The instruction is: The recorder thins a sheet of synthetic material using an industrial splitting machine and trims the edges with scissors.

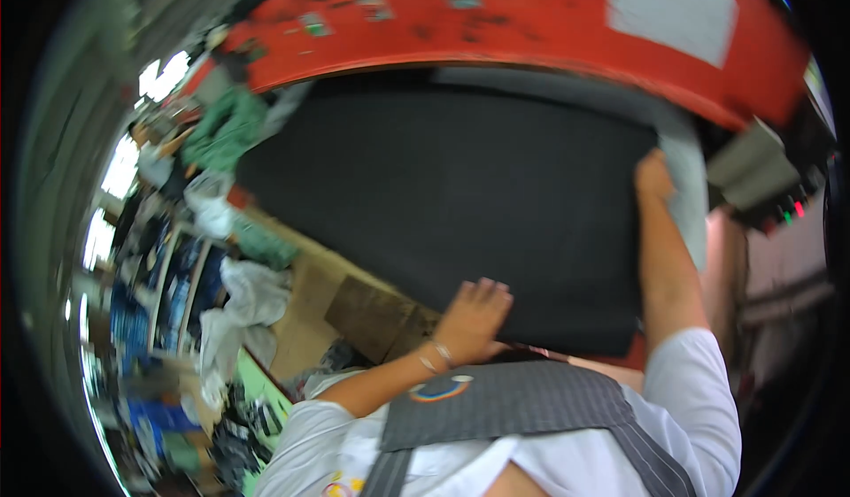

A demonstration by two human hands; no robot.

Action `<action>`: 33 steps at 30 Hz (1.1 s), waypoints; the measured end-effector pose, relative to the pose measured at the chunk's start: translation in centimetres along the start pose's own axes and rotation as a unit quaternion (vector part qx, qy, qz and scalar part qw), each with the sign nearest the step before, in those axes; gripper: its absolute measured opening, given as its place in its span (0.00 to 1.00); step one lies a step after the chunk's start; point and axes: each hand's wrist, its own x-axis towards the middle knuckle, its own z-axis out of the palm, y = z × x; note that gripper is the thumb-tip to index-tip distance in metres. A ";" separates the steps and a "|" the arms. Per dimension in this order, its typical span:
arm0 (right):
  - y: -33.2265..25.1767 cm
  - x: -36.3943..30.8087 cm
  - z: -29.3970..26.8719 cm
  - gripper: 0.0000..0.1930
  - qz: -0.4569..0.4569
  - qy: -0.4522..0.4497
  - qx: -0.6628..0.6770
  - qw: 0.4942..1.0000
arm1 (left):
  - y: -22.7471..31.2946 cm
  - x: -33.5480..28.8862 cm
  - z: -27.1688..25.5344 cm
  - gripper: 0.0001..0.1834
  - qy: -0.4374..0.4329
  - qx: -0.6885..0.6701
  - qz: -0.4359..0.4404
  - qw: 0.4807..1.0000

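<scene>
A wide black sheet of what looks like cloth [460,196] lies spread out in front of me, under the overhanging edge of a red machine. My left hand [476,322] rests on its near edge, with the fingers stretched out flat and nothing held. Out at the far right corner, my right hand [655,177] has its fingers closed on the sheet's edge; blur hides the fingertips. A pale grey surface [686,187] shows beyond the sheet on the right.
The red machine housing [531,32] spans the far side. White cloth [239,302] and green cloth [232,130] are heaped on the left. A rack [181,289] holds blue folded items. Another person [157,162] is at the far left. A grey box [753,165] stands at right.
</scene>
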 end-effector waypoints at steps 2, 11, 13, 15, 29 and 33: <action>0.7 0.3 -0.2 0.21 0.007 0.001 0.000 1.000 | 0.4 -0.7 1.1 0.42 0.063 0.014 0.004 0.998; -4.5 -16.5 -7.1 0.43 -0.597 -0.031 -0.037 0.801 | -0.1 -1.3 3.1 0.40 0.084 0.000 -0.032 0.996; -5.9 -26.4 -11.0 0.49 -0.648 -0.259 -0.113 0.707 | -0.1 -1.7 3.4 0.39 0.057 -0.006 -0.036 0.998; 0.9 -30.3 -5.3 0.50 -0.676 -0.264 -0.156 0.670 | -0.1 -1.1 2.2 0.37 0.044 0.006 -0.028 0.999; 7.3 -33.0 -2.7 0.35 -0.553 -0.146 -0.066 0.818 | -17.6 -6.4 -1.1 0.42 0.003 0.056 -0.285 0.957; 10.0 -32.2 -1.5 0.37 -0.526 -0.121 -0.086 0.838 | -25.1 -7.4 -3.6 0.44 -0.018 0.069 -0.405 0.912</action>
